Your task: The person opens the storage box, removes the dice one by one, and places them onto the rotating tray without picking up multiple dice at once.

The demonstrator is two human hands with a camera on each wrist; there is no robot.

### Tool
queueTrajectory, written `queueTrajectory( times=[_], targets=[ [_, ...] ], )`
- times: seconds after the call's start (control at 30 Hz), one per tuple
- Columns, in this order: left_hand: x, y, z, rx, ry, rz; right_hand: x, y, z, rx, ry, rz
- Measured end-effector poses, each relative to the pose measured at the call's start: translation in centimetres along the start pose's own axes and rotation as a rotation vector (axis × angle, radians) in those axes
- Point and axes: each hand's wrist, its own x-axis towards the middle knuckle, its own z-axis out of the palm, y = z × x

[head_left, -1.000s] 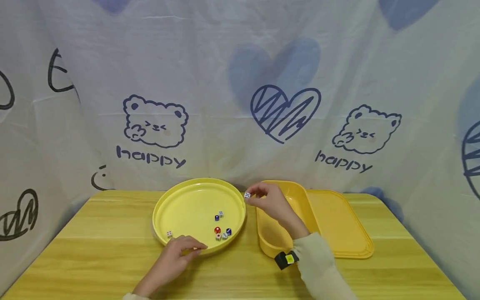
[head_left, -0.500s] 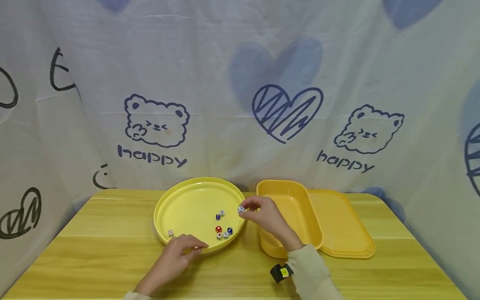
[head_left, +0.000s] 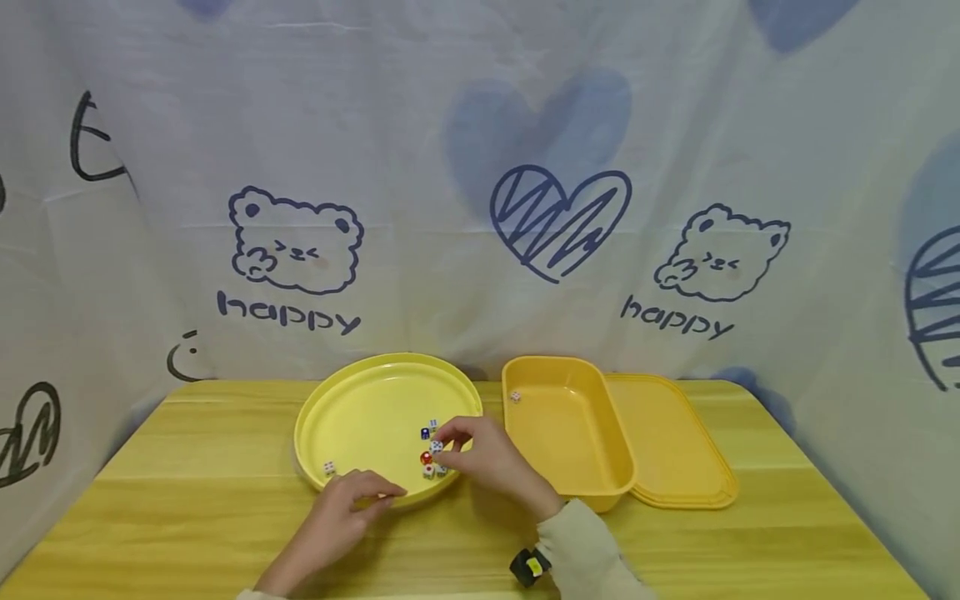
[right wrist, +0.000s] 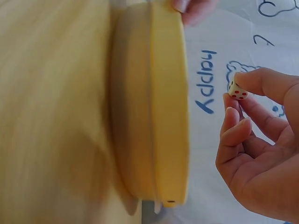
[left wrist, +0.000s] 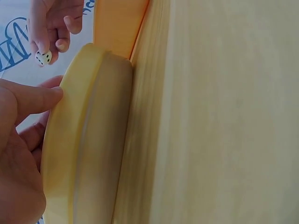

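Observation:
My right hand pinches a white die between thumb and fingertips. It is above the right part of a round yellow tray, over a cluster of dice. In that cluster lie a red die, a dark blue die and several white ones; the hand partly covers some. A white die with red dots lies apart at the tray's left front. My left hand grips the tray's near rim, its thumb on the outer side in the left wrist view.
Right of the tray stands a deep orange-yellow box with one small die inside at its far left. A flat yellow lid lies beside the box on the wooden table. A printed cloth hangs behind.
My right hand has moved left and nearer with the white die, from the box's left edge to over the dice in the tray. The box's inside now shows a die. My left hand stays at the rim.

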Motion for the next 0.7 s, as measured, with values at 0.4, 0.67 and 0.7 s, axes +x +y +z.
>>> queueTrajectory(
  times=[0.4, 0.67, 0.7],
  targets=[
    [-0.1, 0.0, -0.1, -0.026, -0.010, -0.004, 0.5, 0.3, 2.0, 0.027, -0.001, 0.009],
    [-0.1, 0.0, 0.1, -0.018, 0.001, 0.000, 0.3, 0.1, 2.3, 0.019, 0.007, 0.039],
    [-0.1, 0.0, 0.1, -0.016, 0.001, -0.003, 0.3, 0.1, 2.3, 0.016, 0.012, 0.038]
  ],
)
